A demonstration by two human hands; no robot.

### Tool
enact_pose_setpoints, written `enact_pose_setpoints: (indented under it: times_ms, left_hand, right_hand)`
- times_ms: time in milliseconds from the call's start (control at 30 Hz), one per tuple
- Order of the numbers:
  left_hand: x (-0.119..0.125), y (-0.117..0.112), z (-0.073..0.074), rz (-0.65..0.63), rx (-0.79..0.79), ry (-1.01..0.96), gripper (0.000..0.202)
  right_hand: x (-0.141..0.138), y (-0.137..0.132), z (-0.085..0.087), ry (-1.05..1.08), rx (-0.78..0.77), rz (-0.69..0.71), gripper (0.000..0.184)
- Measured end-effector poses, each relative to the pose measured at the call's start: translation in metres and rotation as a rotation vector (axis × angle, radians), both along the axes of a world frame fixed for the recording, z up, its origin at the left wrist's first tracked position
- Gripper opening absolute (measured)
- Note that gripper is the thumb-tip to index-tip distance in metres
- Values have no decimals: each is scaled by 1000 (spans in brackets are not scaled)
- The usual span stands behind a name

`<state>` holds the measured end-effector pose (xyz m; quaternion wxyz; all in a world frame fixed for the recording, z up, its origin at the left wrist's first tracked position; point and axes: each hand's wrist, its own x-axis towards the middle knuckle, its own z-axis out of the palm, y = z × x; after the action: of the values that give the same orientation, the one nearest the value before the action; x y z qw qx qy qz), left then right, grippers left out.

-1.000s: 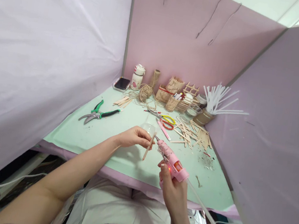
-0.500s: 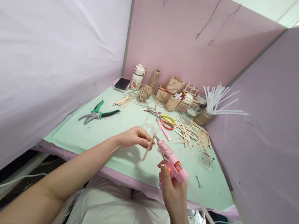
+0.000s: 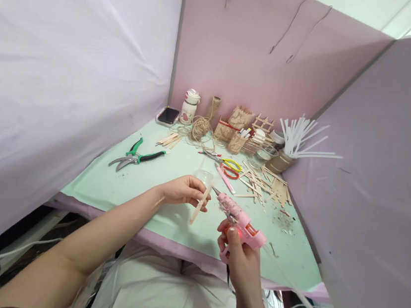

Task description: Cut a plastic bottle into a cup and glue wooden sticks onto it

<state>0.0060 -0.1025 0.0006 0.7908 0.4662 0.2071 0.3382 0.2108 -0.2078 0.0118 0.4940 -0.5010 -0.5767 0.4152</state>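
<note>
A flat wooden craft stick (image 3: 199, 208) is pinched in the fingers of my left hand (image 3: 186, 190), held slantwise above the tabletop. My right hand (image 3: 241, 258) grips a pink hot glue gun (image 3: 240, 218) by its handle, and a red light glows near my thumb. The gun's metal nozzle points at the stick's upper part; whether it touches is too small to tell. Just beyond my left hand stands a small clear cup (image 3: 205, 176), partly hidden by the fingers and stick.
Pruning shears (image 3: 135, 157) lie at left. Scissors (image 3: 231, 165), a pink cutter (image 3: 227, 178) and scattered craft sticks (image 3: 258, 183) lie ahead and right. Behind are a twine ball (image 3: 200, 127), a phone (image 3: 167, 115), a bottle (image 3: 189, 107) and white glue sticks (image 3: 299, 138) in a container.
The glue gun and my right hand have shifted slightly right and down. The craft stick has turned in my left hand, its broad face showing more and its lower end further left.
</note>
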Motion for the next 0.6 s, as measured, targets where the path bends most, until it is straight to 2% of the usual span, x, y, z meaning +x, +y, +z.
enact_pose_setpoints:
  times_ms: [100, 200, 600]
  left_hand:
    - [-1, 0, -2, -57, -45, -38, 30]
    - [-1, 0, -4, -83, -48, -59, 28]
    - [-2, 0, -7, -148, -28, -90, 27]
  right_hand:
    - [3, 8, 0, 224, -107, 129, 40]
    - [4, 14, 1, 380, -168, 197, 39]
    - [-2, 20, 5, 566, -276, 171, 39]
